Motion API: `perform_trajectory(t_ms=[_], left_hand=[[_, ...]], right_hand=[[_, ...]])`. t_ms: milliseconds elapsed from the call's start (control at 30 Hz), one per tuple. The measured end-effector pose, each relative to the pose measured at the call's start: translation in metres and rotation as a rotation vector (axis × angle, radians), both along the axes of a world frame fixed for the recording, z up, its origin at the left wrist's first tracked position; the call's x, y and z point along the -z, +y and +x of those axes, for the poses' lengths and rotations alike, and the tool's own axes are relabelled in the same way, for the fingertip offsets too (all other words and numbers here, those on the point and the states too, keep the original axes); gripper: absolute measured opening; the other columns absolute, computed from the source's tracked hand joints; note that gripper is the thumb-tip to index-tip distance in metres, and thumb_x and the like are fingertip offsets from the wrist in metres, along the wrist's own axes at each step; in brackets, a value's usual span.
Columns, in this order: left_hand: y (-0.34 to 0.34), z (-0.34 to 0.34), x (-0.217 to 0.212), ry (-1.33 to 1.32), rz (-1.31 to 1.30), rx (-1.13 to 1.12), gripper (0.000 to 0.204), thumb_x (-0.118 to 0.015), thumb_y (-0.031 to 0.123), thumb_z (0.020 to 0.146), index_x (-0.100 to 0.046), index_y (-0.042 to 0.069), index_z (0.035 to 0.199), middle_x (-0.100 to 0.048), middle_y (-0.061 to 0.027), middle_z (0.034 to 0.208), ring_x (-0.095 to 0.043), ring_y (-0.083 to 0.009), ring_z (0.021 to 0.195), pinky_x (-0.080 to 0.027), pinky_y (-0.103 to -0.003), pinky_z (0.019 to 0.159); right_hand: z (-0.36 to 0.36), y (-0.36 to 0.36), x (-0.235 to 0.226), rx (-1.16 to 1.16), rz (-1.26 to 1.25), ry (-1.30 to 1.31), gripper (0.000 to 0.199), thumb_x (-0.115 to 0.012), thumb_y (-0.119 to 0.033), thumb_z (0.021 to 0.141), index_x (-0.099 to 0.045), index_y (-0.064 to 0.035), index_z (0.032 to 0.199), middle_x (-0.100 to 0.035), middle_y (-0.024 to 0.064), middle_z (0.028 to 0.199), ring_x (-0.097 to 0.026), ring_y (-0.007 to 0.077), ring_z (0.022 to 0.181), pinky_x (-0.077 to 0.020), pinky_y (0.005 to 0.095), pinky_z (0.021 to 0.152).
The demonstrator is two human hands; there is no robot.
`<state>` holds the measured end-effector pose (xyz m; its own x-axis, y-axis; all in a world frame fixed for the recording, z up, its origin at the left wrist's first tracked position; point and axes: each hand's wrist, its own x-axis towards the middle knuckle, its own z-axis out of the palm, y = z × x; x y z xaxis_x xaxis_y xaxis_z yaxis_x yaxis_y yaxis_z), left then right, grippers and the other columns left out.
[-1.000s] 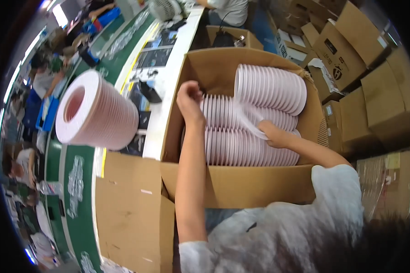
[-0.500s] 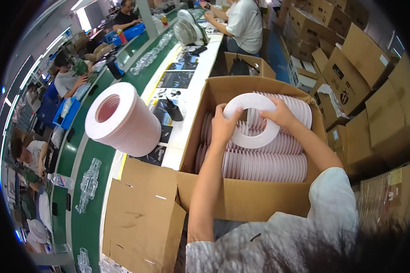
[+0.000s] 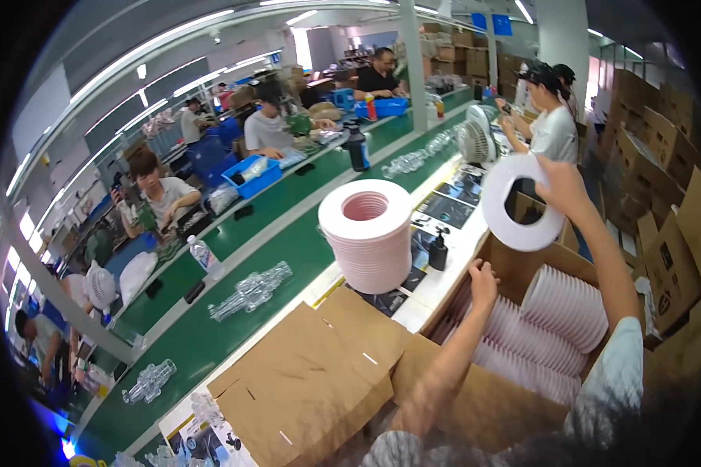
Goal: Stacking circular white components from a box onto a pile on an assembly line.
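My right hand is raised above the cardboard box and grips one flat white ring by its right edge. The ring stands nearly upright, its hole facing me. Lower and to the left, my left hand hovers over the box's left edge, fingers curled in, with nothing visible in them. Inside the open cardboard box, rows of pinkish-white rings lie on edge, packed side by side. Left of the box, a tall stack of the same rings stands on the worktable, top ring flat.
A black pump bottle stands beside the stack, near printed dark sheets. Clear plastic pieces lie on the green conveyor. A white fan and several co-workers are farther off. Stacked cartons rise at right.
The view has swung up and left. My left hand has come off the ring; my right hand alone has lifted it up out of the box area and tilted it upright.
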<state>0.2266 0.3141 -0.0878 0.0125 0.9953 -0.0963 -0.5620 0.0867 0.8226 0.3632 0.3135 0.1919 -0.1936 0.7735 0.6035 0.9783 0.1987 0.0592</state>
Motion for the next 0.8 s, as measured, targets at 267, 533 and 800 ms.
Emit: perform_trajectory(t_ms=[267,533,800], left_hand=[[-0.007,0.013,-0.008,0.392,0.038,0.211,0.044,-0.047,0.031,0.097,-0.039,0.002,0.130,-0.056,-0.0094,0.085,-0.056,-0.0175,0.071,-0.051,-0.032,0.064],[0.009,0.018,0.032,0.632,0.200,0.104,0.069,-0.054,0.049,0.092,-0.033,-0.006,0.128,-0.057,-0.0363,0.119,-0.059,-0.0476,0.108,-0.047,-0.048,0.088],[-0.009,0.011,0.011,0.721,0.336,0.206,0.063,-0.047,0.047,0.095,-0.030,-0.001,0.131,-0.055,-0.0372,0.118,-0.054,-0.0517,0.111,-0.044,-0.051,0.093]], right_hand=[[-0.196,0.094,-0.050,-0.142,-0.333,-0.001,0.040,-0.072,-0.038,0.070,-0.074,-0.0021,0.087,-0.070,0.0201,0.087,-0.070,0.0329,0.082,-0.0566,0.0398,0.079],[-0.274,0.130,-0.004,-0.266,-0.347,-0.078,0.044,-0.071,-0.040,0.065,-0.074,-0.0021,0.087,-0.070,0.0210,0.089,-0.069,0.0352,0.085,-0.0564,0.0406,0.080],[-0.270,0.140,0.006,-0.256,-0.436,-0.120,0.045,-0.071,-0.042,0.063,-0.076,-0.0082,0.092,-0.071,0.0180,0.091,-0.069,0.0326,0.089,-0.0551,0.0381,0.084]])
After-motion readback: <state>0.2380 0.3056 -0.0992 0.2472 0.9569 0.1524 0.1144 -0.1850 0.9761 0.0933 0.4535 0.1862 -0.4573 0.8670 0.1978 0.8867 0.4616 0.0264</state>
